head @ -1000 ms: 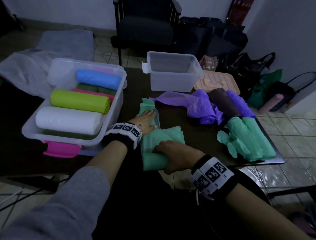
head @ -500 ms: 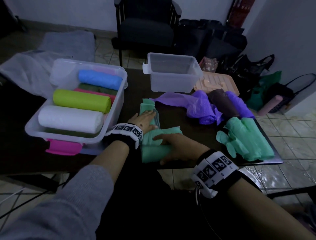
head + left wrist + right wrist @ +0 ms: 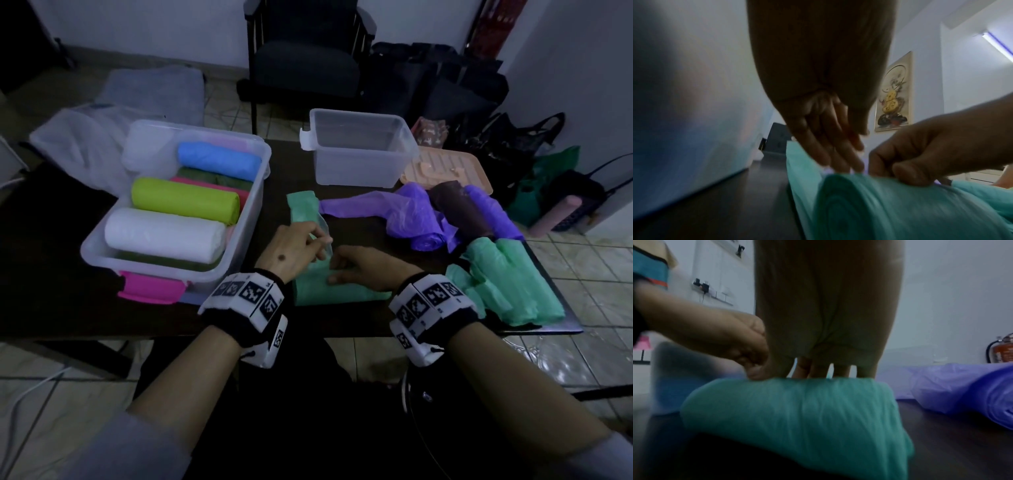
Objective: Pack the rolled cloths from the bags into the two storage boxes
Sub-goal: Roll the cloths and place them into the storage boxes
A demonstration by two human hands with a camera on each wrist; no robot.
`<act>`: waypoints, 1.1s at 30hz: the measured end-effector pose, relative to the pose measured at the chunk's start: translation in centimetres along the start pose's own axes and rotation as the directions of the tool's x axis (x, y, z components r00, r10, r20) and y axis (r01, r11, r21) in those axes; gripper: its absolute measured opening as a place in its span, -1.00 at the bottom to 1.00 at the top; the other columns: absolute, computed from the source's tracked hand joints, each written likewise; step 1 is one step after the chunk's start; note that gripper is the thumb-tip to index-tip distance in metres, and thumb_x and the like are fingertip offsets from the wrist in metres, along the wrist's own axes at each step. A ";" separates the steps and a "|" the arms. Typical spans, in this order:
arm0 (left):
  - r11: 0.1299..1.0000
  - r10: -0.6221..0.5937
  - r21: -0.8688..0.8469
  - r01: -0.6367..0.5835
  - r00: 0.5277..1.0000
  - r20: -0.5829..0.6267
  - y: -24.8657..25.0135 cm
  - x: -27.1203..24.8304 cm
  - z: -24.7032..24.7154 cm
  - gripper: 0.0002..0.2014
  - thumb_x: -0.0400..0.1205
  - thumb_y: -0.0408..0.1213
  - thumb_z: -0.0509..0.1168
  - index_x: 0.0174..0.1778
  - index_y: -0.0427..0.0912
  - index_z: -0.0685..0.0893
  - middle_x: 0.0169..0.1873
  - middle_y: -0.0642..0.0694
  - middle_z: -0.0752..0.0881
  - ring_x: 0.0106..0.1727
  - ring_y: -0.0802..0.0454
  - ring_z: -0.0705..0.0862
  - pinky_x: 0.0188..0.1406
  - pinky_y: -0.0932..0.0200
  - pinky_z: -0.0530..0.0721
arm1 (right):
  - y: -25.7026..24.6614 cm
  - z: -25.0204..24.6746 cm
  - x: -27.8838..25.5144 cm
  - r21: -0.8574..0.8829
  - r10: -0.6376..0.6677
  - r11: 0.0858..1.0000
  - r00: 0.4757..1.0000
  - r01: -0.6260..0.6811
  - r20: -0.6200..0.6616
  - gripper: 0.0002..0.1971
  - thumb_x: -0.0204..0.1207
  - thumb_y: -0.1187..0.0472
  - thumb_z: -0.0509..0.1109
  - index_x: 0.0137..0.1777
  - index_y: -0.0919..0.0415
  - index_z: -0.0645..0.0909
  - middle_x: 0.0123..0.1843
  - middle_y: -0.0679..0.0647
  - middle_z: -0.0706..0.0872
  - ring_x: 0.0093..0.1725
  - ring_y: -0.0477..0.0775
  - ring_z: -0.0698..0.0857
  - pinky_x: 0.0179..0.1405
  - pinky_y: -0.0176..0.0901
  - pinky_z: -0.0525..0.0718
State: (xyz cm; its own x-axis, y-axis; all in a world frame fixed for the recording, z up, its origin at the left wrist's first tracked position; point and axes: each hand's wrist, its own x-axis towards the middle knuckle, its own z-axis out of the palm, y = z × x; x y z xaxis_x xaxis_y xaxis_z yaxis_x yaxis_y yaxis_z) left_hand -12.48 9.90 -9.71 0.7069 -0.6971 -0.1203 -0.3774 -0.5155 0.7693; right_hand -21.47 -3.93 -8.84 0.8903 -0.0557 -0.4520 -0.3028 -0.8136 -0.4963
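A green cloth (image 3: 337,293) lies on the dark table (image 3: 61,291), partly rolled at the near end, with a flat tail (image 3: 301,205) running away from me. My right hand (image 3: 359,270) grips the rolled part (image 3: 869,203), thumb and curled fingers (image 3: 906,172) over its top. My left hand (image 3: 301,246) has its fairly straight fingers (image 3: 838,154) touching the flat cloth just ahead of the roll (image 3: 797,410). The left storage box (image 3: 239,246) holds white, lime, blue and other rolls. The far clear box (image 3: 359,150) looks empty.
Purple bags (image 3: 418,219) and a brown roll (image 3: 459,212) lie right of the green tail. A crumpled green bag (image 3: 507,284) sits at the table's right corner. A peach lid (image 3: 445,168) lies beside the far box; a chair (image 3: 308,61) stands behind the table.
The right hand has rolled the green cloth further from the table edge toward the left hand. The left hand rose from lying flat to fingertips on the cloth.
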 end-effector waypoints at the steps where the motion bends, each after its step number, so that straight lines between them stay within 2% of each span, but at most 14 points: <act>1: 0.999 -0.031 0.033 0.029 0.998 0.046 -0.1 -0.2 -0.2 -0.89 0.65 -0.14 0.27 -0.09 -0.04 0.68 -0.20 0.05 0.77 -0.14 0.21 0.71 -0.11 0.32 0.54 | 0.0 0.1 0.3 -0.010 -0.003 1.000 1.000 0.003 -0.025 -0.65 0.52 0.03 0.42 0.23 0.17 0.57 0.15 0.07 0.63 0.17 0.03 0.57 0.10 -0.23 0.46; 4: 0.980 -0.062 0.197 0.030 0.985 0.163 -0.5 -1.0 -0.6 -0.78 0.64 -0.28 0.28 0.17 -0.08 0.71 0.11 -0.02 0.75 0.17 0.11 0.68 0.09 0.39 0.48 | 0.1 0.4 0.3 -0.111 -0.007 0.994 0.990 -0.009 -0.140 -0.64 0.50 -0.02 0.41 0.23 0.13 0.62 0.18 0.13 0.61 0.25 0.11 0.51 0.27 -0.02 0.50; 6: 0.972 -0.059 0.236 -0.001 0.967 0.247 -0.8 -1.4 -0.8 -0.70 0.59 -0.24 0.35 0.26 -0.04 0.68 0.22 -0.02 0.70 0.25 0.10 0.64 0.20 0.40 0.44 | 0.1 0.9 0.0 -0.120 0.000 0.992 0.974 -0.028 -0.228 -0.66 0.51 -0.03 0.40 0.21 0.11 0.61 0.17 0.11 0.61 0.23 0.09 0.51 0.26 0.07 0.52; 9: 0.960 -0.091 0.280 0.003 0.950 0.299 -1.7 -1.7 -0.5 -0.45 0.33 -0.08 0.57 0.25 0.11 0.63 0.24 -0.01 0.65 0.26 0.05 0.61 0.36 0.17 0.52 | 0.1 2.4 -0.3 -0.115 -0.033 0.993 0.923 -0.012 -0.383 -0.73 0.54 0.00 0.37 0.11 0.15 0.65 0.13 0.11 0.65 0.17 0.11 0.56 0.17 0.02 0.54; 11: 0.950 -0.110 0.312 0.019 0.955 0.276 -1.8 -1.8 -0.1 -0.38 0.23 -0.05 0.60 0.21 0.20 0.57 0.24 -0.03 0.60 0.25 0.01 0.60 0.34 0.02 0.57 | 0.1 3.4 -0.6 -0.157 -0.079 0.988 0.901 0.012 -0.427 -0.68 0.59 -0.03 0.30 0.20 0.15 0.64 0.18 0.10 0.65 0.18 0.09 0.56 0.16 -0.09 0.49; 14: 0.948 -0.113 0.318 0.020 0.954 0.276 -1.4 -1.8 -0.2 -0.43 0.36 -0.11 0.54 0.29 0.09 0.54 0.30 -0.06 0.57 0.29 -0.01 0.58 0.34 0.09 0.54 | 0.8 4.0 -1.7 -0.236 -0.128 0.970 0.942 0.053 -0.312 -0.38 0.49 -0.20 0.35 0.46 0.10 0.44 0.39 0.04 0.55 0.35 0.04 0.48 0.34 -0.13 0.37; 16: 0.943 -0.125 0.332 0.017 0.944 0.305 -1.1 -1.8 -0.3 -0.44 0.44 -0.16 0.47 0.37 0.03 0.50 0.35 -0.07 0.54 0.31 -0.02 0.57 0.33 0.13 0.53 | 1.0 3.8 -2.2 -0.299 -0.132 0.953 0.961 0.055 -0.243 -0.30 0.44 -0.18 0.41 0.53 0.05 0.33 0.46 0.01 0.48 0.40 0.03 0.44 0.36 -0.11 0.35; 19: 0.943 -0.134 0.334 0.011 0.927 0.349 -1.0 -2.3 -0.4 -0.36 0.41 -0.17 0.48 0.43 0.00 0.46 0.37 -0.06 0.53 0.31 0.01 0.56 0.32 0.14 0.55 | 1.2 3.3 -2.2 -0.206 -0.066 0.978 0.983 0.029 -0.172 -0.33 0.42 -0.09 0.48 0.46 0.03 0.30 0.38 0.02 0.52 0.31 0.05 0.49 0.27 -0.05 0.41; 21: 0.945 -0.120 0.327 -0.008 0.922 0.369 -1.1 -2.6 -0.4 -0.30 0.38 -0.09 0.53 0.44 -0.02 0.47 0.38 -0.04 0.53 0.33 0.04 0.54 0.33 0.16 0.51 | 1.2 2.9 -2.1 -0.106 -0.023 0.994 0.995 0.013 -0.096 -0.40 0.40 -0.07 0.51 0.37 0.04 0.36 0.29 0.05 0.57 0.25 0.07 0.54 0.22 -0.06 0.48; 23: 0.937 -0.065 0.343 -0.059 0.939 0.338 -1.3 -3.0 -0.4 -0.29 0.35 -0.05 0.55 0.43 -0.03 0.50 0.38 0.00 0.45 0.39 0.05 0.43 0.41 0.14 0.42 | 1.1 2.2 -2.1 -0.054 -0.013 0.998 0.999 0.011 -0.030 -0.45 0.42 -0.07 0.50 0.35 0.05 0.45 0.27 0.07 0.59 0.24 0.07 0.57 0.19 -0.13 0.51; 26: 0.950 0.033 0.293 -0.110 0.966 0.257 -1.6 -3.5 -0.2 -0.40 0.38 -0.14 0.54 0.36 0.01 0.54 0.18 0.05 0.43 0.33 0.07 0.39 0.37 0.17 0.38 | 0.7 1.2 -1.8 -0.124 -0.014 0.992 1.000 0.015 0.007 -0.50 0.52 -0.06 0.40 0.41 0.10 0.50 0.30 0.13 0.51 0.29 0.08 0.51 0.26 -0.18 0.43; 28: 0.958 0.059 0.259 -0.120 0.970 0.234 -1.7 -3.7 -0.2 -0.49 0.42 -0.23 0.51 0.30 -0.01 0.57 0.16 0.03 0.52 0.30 0.07 0.48 0.29 0.24 0.39 | 0.6 0.9 -1.5 -0.182 0.005 0.983 1.000 0.001 0.028 -0.50 0.56 -0.11 0.32 0.46 0.06 0.48 0.30 0.18 0.48 0.33 0.15 0.46 0.39 -0.06 0.40; 30: 0.966 0.030 0.245 -0.086 0.974 0.223 -1.8 -3.4 -0.3 -0.56 0.48 -0.25 0.46 0.28 -0.04 0.56 0.24 -0.01 0.57 0.27 0.08 0.52 0.25 0.26 0.42 | 0.6 0.9 -1.3 -0.177 0.036 0.984 0.999 -0.035 0.004 -0.45 0.56 -0.14 0.29 0.51 0.03 0.41 0.35 0.19 0.47 0.36 0.16 0.44 0.42 0.04 0.40; 33: 0.971 -0.061 0.239 0.011 0.977 0.204 -1.6 -2.9 0.1 -0.63 0.58 -0.21 0.36 0.30 -0.05 0.51 0.29 -0.09 0.57 0.22 0.04 0.56 0.24 0.12 0.53 | 0.5 1.6 -1.9 -0.148 0.000 0.988 0.975 -0.034 -0.222 -0.47 0.53 -0.12 0.33 0.45 0.05 0.40 0.35 0.07 0.46 0.33 0.06 0.43 0.34 0.00 0.47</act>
State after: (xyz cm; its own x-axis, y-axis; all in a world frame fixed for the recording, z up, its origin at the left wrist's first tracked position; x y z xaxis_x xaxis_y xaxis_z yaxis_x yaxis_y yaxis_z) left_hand -14.01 12.66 -10.67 0.5918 -0.7511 -0.2926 -0.5020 -0.6274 0.5953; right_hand -23.84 -3.29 -9.38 0.9434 -0.1830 -0.2766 -0.2794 -0.8878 -0.3657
